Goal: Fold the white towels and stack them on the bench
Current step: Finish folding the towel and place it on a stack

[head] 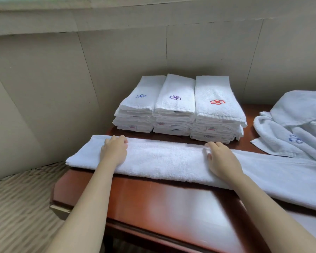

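A long white towel (162,159), folded lengthwise into a band, lies across the reddish-brown counter (171,199), running from the counter's left end off toward the right edge of the view. Its left end slightly overhangs the counter's left edge.

The left hand (114,151) rests palm down on the towel near its left end, fingers reaching to the far edge of the band and bent a little over it. The right hand (222,158) lies palm down on the towel right of its middle, fingertips at the far folded edge. Neither grip is clamped on the cloth: both hands are spread flat and press it from above, with the stretch of towel between them lying smooth.

Behind the towel, near the wall (117,61), stand three stacks of folded towels side by side, touching one another. The left stack (139,108) has a blue emblem on its top towel, the middle stack (173,108) a purple one, and the right stack (215,112) a red one. Small labels show on the front edges of some lower towels; their print is too small to read.

To the right, a heap of unfolded white towels (295,125) lies on the counter, with a blue emblem showing on one. It sits well apart from both hands, just beyond the long towel's far edge.

A woven, striped floor covering (16,207) shows at lower left.
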Demonstrator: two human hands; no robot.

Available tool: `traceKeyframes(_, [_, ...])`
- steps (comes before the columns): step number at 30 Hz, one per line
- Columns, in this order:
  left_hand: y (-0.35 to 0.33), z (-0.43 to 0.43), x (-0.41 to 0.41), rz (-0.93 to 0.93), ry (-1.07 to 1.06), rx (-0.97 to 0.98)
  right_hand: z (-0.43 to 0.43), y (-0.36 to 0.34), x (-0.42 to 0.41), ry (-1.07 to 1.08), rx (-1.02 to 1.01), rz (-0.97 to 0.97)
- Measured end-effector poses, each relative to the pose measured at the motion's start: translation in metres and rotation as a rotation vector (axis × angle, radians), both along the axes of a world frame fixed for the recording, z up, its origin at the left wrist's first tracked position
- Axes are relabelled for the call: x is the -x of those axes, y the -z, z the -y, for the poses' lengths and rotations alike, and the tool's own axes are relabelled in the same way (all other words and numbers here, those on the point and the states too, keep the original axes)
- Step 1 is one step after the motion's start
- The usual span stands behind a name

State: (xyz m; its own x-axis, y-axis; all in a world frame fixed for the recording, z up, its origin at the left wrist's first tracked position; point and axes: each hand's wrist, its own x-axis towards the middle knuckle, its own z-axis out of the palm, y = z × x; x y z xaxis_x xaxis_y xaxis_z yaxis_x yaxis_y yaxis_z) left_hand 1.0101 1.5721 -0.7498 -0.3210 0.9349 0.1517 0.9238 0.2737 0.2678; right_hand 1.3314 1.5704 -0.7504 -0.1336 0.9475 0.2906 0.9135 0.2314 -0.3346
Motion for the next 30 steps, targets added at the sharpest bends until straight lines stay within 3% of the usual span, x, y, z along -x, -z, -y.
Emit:
traceKeyframes(6, [-0.007,-0.007,-0.012,0.033,-0.06,-0.14,0.005,-0.002,0.006,-0.023,0.094,0.2])
traceKeyframes(11, [-0.005,-0.011,-0.017,0.099,-0.085,-0.319,0.004,0.0,0.015,-0.042,0.148,0.159])
traceKeyframes(17, [0.003,-0.012,-0.019,0.144,0.01,0.02,0.002,0.013,0.012,-0.103,0.276,0.199])
traceKeyframes(23, [0.005,0.0,-0.006,0.017,0.043,0.2,0.008,0.01,0.02,-0.119,0.295,0.221])
traceKeyframes(26, [0.006,0.012,0.013,-0.014,-0.093,0.261,0.02,0.014,0.031,-0.198,0.304,0.229])
traceKeyframes(30, [0.004,0.034,0.046,0.118,-0.477,0.15,0.027,0.019,0.035,-0.189,0.266,0.23])
